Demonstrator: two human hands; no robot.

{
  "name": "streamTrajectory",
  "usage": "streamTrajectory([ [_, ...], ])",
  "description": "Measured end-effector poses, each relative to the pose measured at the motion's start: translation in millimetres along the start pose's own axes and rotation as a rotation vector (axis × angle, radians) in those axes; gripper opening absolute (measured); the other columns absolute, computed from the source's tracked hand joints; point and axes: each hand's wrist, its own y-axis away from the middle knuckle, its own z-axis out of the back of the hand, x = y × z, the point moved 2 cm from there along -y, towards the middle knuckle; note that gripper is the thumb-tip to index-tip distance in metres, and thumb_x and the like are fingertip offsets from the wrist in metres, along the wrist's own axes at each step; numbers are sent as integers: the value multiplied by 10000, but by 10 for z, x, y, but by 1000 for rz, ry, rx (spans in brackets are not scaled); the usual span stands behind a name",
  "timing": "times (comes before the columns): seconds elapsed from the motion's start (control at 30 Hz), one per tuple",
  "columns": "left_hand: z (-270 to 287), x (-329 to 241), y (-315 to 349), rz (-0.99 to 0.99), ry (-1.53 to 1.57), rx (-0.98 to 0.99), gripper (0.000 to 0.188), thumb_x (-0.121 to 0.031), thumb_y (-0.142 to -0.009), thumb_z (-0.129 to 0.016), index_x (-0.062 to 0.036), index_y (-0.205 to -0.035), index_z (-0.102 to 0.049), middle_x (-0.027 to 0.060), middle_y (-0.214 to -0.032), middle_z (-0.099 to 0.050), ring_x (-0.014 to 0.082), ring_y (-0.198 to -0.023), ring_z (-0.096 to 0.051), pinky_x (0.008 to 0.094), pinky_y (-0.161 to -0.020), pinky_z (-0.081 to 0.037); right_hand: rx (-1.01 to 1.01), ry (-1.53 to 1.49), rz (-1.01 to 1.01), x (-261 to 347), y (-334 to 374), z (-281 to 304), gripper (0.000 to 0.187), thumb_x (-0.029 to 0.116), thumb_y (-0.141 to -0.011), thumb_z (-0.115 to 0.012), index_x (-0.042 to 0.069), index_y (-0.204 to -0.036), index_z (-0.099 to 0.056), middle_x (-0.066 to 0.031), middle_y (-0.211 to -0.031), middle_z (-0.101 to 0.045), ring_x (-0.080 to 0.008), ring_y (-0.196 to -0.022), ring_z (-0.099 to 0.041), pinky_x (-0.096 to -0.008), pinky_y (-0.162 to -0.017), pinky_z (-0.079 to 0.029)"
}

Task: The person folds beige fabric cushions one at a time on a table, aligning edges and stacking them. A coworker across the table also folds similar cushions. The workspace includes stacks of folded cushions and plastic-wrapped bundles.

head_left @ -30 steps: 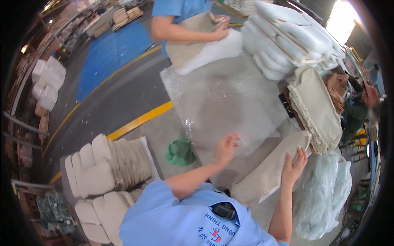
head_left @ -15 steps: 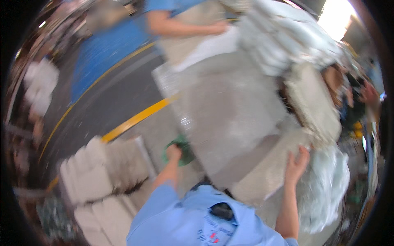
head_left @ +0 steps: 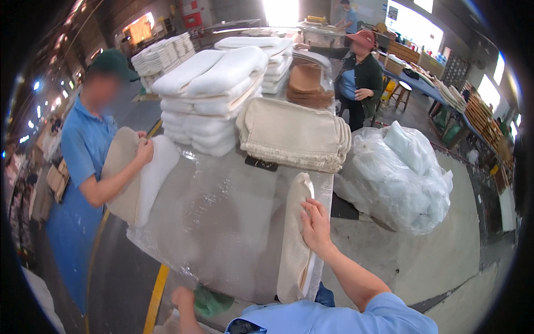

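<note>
A narrow folded beige fabric piece (head_left: pixel 295 239) with a white layer showing at its edge lies along the right side of the plastic-covered table (head_left: pixel 222 222). My right hand (head_left: pixel 316 225) rests on its right edge, fingers stretched out and apart. Below the table's near left edge, my left hand (head_left: pixel 183 300) is beside a crumpled green cloth or bag (head_left: pixel 212 301). Its fingers are blurred, so whether it grips anything is unclear. Beyond the folded piece lies a stack of folded beige fabric (head_left: pixel 295 131).
At the left, a co-worker (head_left: pixel 89 145) holds a beige and white piece (head_left: pixel 153 172). White padded stacks (head_left: pixel 214 83) and brown pieces (head_left: pixel 306 83) fill the table's far part. A clear plastic bundle (head_left: pixel 397 178) stands at right. Another person (head_left: pixel 359 78) stands behind it.
My view has swung up and turned, bringing the far stacks and people into sight. My right hand now lies on the folded fabric piece. My left hand remains near the green item.
</note>
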Motion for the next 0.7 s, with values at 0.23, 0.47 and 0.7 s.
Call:
streamTrajectory([
  [0.23,1292,-2643,574,-927,1409,368,596,-212,-1054,-693,-61,-1597,-497,143,-1439,-642,229,-1306,-611,378,-1124,-471,-149,-195,-202,-368,-787,-62,326,172,-1034,-600,7,-1295,-706,-130,-1206,-749,-274,-1124,-685,-376,-966,-521],
  [0.47,1895,-4378,1604,-1257,997,92,1133,-418,-847,-898,84,-1646,-271,262,-1692,-350,344,-1588,-337,423,-1282,-307,280,-737,-439,-691,-1273,-305,424,25,-929,-635,-16,-1343,-714,-53,-1163,-747,-123,-999,-661,-282,-872,-527],
  [0.7,1976,-4530,1851,-1169,910,15,1074,-427,-764,-932,67,-1568,-419,260,-1586,-487,370,-1494,-478,441,-1224,-408,301,-657,-459,-914,-1301,-158,241,61,-940,-754,-15,-1167,-784,-11,-944,-744,-100,-815,-643,-281,-711,-523],
])
